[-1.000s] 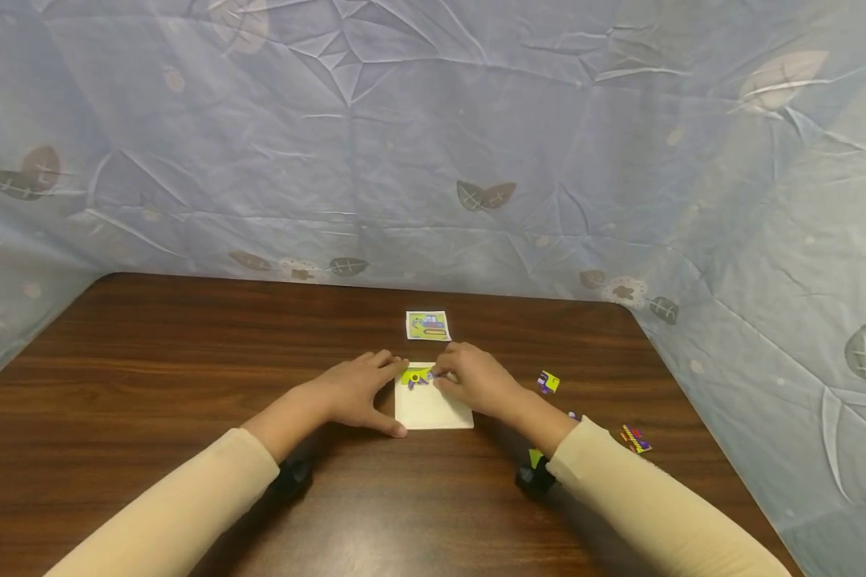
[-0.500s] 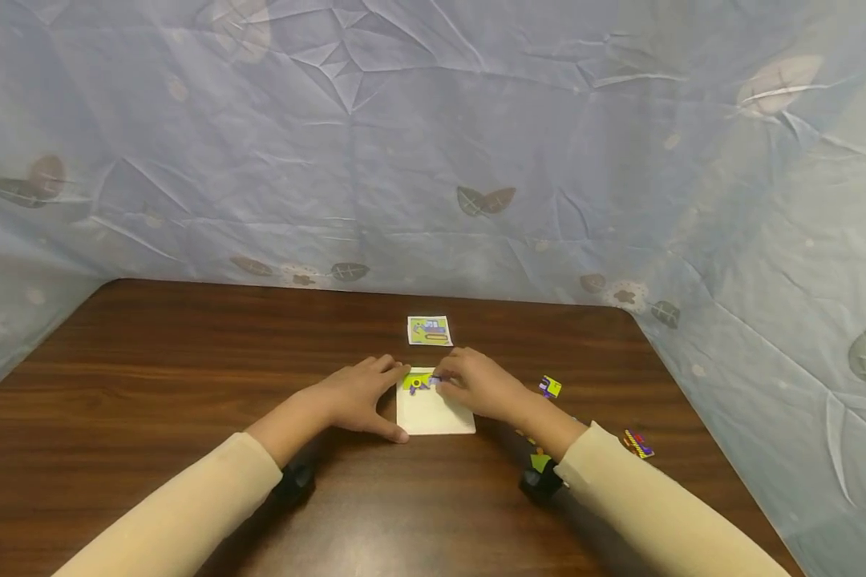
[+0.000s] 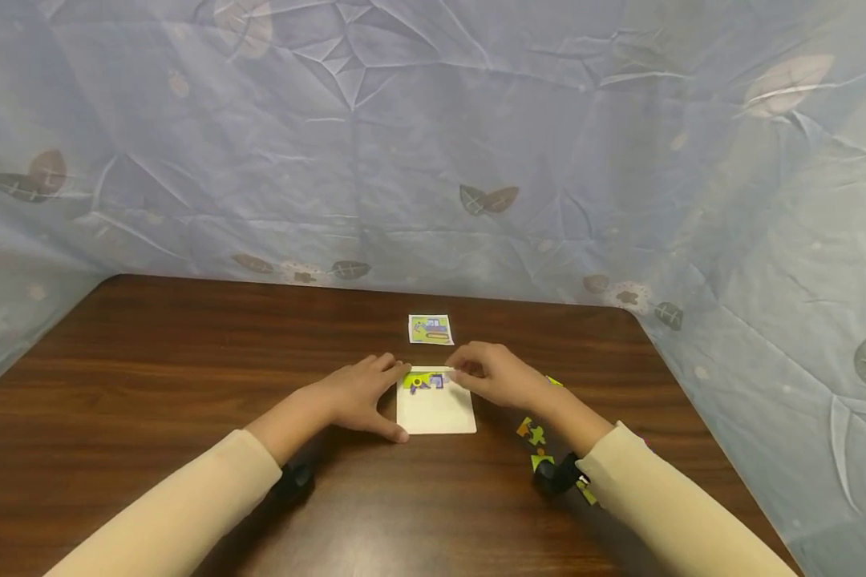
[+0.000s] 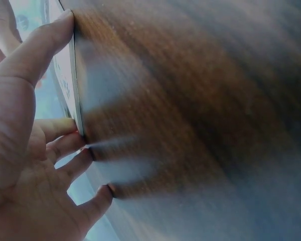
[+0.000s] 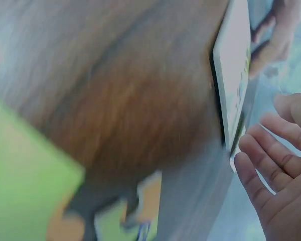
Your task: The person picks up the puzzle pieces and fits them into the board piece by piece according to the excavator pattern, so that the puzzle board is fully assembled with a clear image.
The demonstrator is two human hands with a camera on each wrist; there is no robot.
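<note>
A white square puzzle board [image 3: 436,415] lies flat on the table. Joined jigsaw pieces [image 3: 422,382], yellow-green and purple, sit along its top edge from the left corner. My left hand [image 3: 361,397] rests beside the board's left edge, fingers and thumb spread; in the left wrist view the thumb and index fingertip touch the board's rim [image 4: 77,95]. Over the board's upper right corner is my right hand [image 3: 498,378], its fingers loosely bent. In the right wrist view its fingers [image 5: 263,165] hold nothing that shows.
Behind the board lies a small picture card [image 3: 430,329] with a vehicle drawing. Loose jigsaw pieces [image 3: 536,433] are scattered at the right, some hidden under the right forearm. A large green piece [image 5: 30,175] is close in the right wrist view. Patterned cloth [image 3: 418,144] hangs around the table.
My right hand has lifted off the top row and shifted right, uncovering a purple-and-white piece beside the yellow-green one. The left hand keeps its place.
</note>
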